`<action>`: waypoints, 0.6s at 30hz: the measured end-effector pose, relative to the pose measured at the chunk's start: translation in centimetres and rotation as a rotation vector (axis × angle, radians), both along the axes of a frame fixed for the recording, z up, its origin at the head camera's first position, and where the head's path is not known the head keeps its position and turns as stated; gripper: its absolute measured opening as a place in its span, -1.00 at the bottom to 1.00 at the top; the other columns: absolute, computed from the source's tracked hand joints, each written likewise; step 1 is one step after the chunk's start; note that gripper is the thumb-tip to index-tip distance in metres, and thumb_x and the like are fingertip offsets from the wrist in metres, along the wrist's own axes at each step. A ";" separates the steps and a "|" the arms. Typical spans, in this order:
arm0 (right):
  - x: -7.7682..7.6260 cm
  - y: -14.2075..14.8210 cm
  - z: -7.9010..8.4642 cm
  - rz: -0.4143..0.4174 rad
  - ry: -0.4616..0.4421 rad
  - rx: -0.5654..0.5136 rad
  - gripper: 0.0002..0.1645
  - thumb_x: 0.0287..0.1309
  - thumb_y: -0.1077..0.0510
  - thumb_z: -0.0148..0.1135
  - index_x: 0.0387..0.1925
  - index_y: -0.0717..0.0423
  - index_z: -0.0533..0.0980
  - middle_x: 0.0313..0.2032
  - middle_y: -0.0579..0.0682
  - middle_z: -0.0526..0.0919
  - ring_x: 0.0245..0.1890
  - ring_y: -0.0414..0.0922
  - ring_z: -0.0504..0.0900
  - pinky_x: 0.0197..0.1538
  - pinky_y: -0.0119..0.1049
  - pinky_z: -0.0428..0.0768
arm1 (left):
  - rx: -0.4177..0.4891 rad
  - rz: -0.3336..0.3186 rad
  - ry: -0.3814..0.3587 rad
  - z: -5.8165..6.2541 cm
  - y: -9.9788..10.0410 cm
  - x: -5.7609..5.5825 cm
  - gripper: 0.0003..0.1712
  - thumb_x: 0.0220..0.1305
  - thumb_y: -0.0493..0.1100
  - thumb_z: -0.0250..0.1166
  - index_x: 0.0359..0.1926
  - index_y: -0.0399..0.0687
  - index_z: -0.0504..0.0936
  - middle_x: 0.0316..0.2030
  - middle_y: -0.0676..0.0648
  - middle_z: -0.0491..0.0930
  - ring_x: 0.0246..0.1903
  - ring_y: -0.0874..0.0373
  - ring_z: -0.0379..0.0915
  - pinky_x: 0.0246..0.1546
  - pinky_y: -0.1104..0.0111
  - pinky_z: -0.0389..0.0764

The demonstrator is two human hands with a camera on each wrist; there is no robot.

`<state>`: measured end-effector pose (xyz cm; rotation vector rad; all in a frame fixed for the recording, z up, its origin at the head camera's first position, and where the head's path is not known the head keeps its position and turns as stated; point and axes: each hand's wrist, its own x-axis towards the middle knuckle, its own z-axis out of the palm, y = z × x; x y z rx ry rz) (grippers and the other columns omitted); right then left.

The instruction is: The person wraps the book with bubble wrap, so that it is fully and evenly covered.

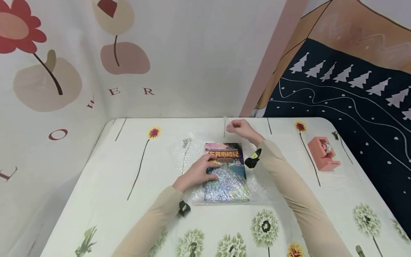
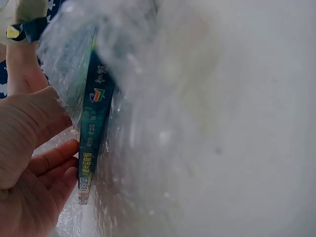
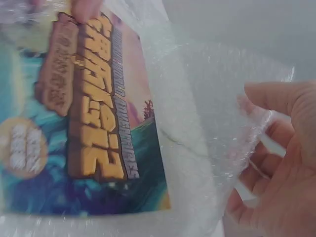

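A colourful book [image 1: 236,166] with large yellow Chinese characters on its cover lies on a sheet of bubble wrap [image 1: 181,148]. One layer of the wrap covers the cover's lower part, while the title end is bare. My left hand [image 1: 197,171] rests over the book's left edge, fingers spread onto the cover. In the left wrist view, the dark spine [image 2: 94,123] shows beside its fingertips. Beyond the book's top edge, my right hand [image 1: 244,130] pinches the far edge of the bubble wrap, lifted in the right wrist view between thumb and fingers [image 3: 269,98].
A pink tape dispenser [image 1: 318,153] with a roll in it stands on the right side of the table. The white tablecloth [image 1: 106,185] has printed flowers. Printed curtains hang behind the table and to its sides.
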<state>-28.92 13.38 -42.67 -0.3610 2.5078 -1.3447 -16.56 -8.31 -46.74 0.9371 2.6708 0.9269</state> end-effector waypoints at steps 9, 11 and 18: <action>3.4 0.7 0.7 0.292 0.252 0.089 -0.95 0.14 0.29 0.22 -0.36 0.18 0.60 -0.34 0.01 0.66 -0.25 -0.05 0.57 -0.08 -0.07 0.52 | -0.002 -0.006 0.000 0.2 0.0 0.0 -0.43 -0.01 -0.04 0.44 0.04 -0.20 0.60 0.19 -0.24 0.35 0.21 -0.11 0.22 0.26 0.12 0.23; 4.2 0.7 0.8 0.312 0.290 0.139 -0.90 0.14 0.29 0.23 -0.31 0.16 0.64 -0.29 0.02 0.69 -0.21 -0.03 0.61 -0.06 -0.04 0.54 | -0.006 -0.004 -0.003 0.2 0.0 0.0 -0.42 -0.01 -0.04 0.44 0.04 -0.20 0.60 0.19 -0.24 0.35 0.22 -0.11 0.21 0.26 0.12 0.22; 6.4 0.7 0.8 0.389 0.407 0.303 -0.83 0.09 0.31 0.28 -0.25 0.12 0.70 -0.21 0.05 0.71 -0.26 -0.07 0.67 -0.20 -0.18 0.62 | -0.019 0.002 -0.001 0.6 0.1 0.3 -0.43 0.00 -0.05 0.44 0.05 -0.20 0.59 0.21 -0.26 0.32 0.23 -0.13 0.20 0.25 0.10 0.25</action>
